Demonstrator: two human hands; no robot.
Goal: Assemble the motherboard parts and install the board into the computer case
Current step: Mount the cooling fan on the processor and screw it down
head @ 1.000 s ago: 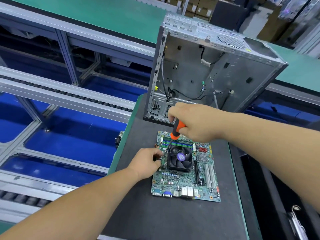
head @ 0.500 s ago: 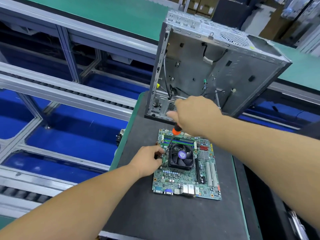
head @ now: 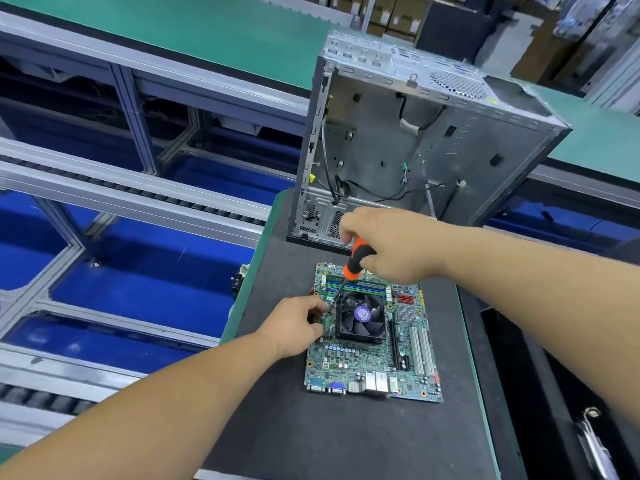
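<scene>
A green motherboard (head: 367,362) lies flat on the dark mat (head: 311,427). A black cooler fan (head: 362,315) sits on it, with memory sticks (head: 363,287) just behind. My right hand (head: 391,244) grips an orange-and-black screwdriver (head: 356,258), whose shaft slants down to the fan's back left corner. My left hand (head: 298,327) rests on the board's left edge, its fingers curled at the fan's left side near the tip. The open grey computer case (head: 433,140) stands upright behind the board, loose cables hanging inside.
A roller conveyor rail (head: 121,199) with blue trays (head: 138,282) below runs along the left. A green bench top (head: 207,32) stretches behind the case. A black tray with a metal clip (head: 595,441) lies at the right edge.
My right hand has shifted slightly on the screwdriver handle, as in turning it, with more orange handle showing than half a second ago. My left hand and the board stay put.
</scene>
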